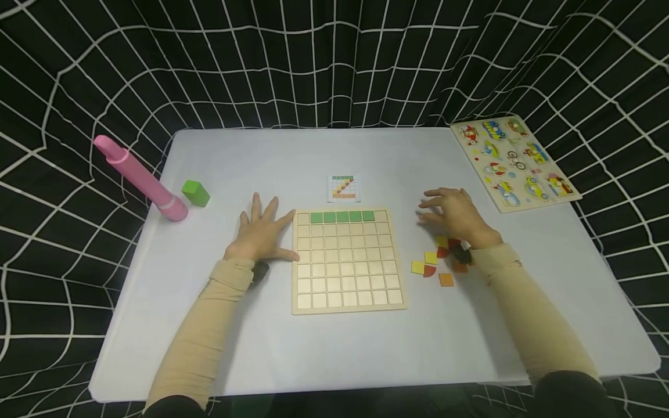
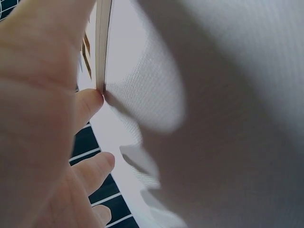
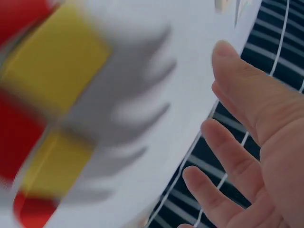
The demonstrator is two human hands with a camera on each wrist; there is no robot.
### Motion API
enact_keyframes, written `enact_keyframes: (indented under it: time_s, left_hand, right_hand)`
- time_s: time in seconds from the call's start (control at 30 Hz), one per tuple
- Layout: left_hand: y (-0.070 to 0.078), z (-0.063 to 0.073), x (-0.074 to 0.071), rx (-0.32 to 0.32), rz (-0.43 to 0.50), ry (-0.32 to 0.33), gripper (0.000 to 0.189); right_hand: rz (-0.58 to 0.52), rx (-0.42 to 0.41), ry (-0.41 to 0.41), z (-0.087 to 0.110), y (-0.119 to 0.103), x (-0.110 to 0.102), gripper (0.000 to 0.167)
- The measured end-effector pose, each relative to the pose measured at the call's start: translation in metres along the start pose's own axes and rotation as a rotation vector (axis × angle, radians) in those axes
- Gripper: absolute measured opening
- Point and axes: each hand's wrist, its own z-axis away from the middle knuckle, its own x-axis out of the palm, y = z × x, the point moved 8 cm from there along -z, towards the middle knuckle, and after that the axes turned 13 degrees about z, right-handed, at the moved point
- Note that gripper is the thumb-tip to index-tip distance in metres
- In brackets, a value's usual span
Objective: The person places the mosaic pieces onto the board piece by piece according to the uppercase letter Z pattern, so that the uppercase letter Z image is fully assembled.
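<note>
A wooden grid board point(image 1: 334, 269) lies mid-table, with several green square tiles point(image 1: 342, 216) along its top row. My left hand point(image 1: 257, 235) is spread at the board's left side, its thumb and index finger touching the edge. In the left wrist view one fingertip point(image 2: 91, 103) meets the board's edge point(image 2: 101, 45). Right of the board, my right hand point(image 1: 453, 213) is raised over the table with loosely extended fingers, holding nothing. Below it lie yellow squares point(image 1: 431, 258), red quarter-round pieces point(image 1: 429, 271) and orange squares point(image 1: 446, 280), some hidden by the wrist.
Behind the board lies a small pattern card point(image 1: 343, 188) with green, yellow, red and orange shapes. A pink tube point(image 1: 143, 180) and a green block point(image 1: 195, 193) stand at the left. A picture puzzle board point(image 1: 514, 162) occupies the back right corner. Netted black cloth surrounds the white table point(image 1: 334, 354).
</note>
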Motion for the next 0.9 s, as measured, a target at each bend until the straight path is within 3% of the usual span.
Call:
enact_keyframes:
  time_s: [0.23, 0.47, 0.67, 0.9]
  left_hand:
    - [-0.001, 0.0, 0.0, -0.008, 0.01, -0.004, 0.114]
    - [-0.001, 0.001, 0.0, -0.008, 0.02, -0.003, 0.115]
    - [-0.003, 0.002, 0.0, -0.011, 0.027, 0.001, 0.114]
    - [-0.001, 0.003, 0.0, -0.001, 0.052, 0.011, 0.112]
  right_hand:
    - [-0.003, 0.065, -0.043, 0.026, 0.049, -0.002, 0.034]
    - [-0.031, 0.121, -0.147, 0.049, 0.079, 0.004, 0.039]
    - [-0.134, 0.186, -0.241, 0.056, 0.087, 0.02, 0.043]
    - [-0.073, 0.144, -0.193, 0.056, 0.082, 0.025, 0.034]
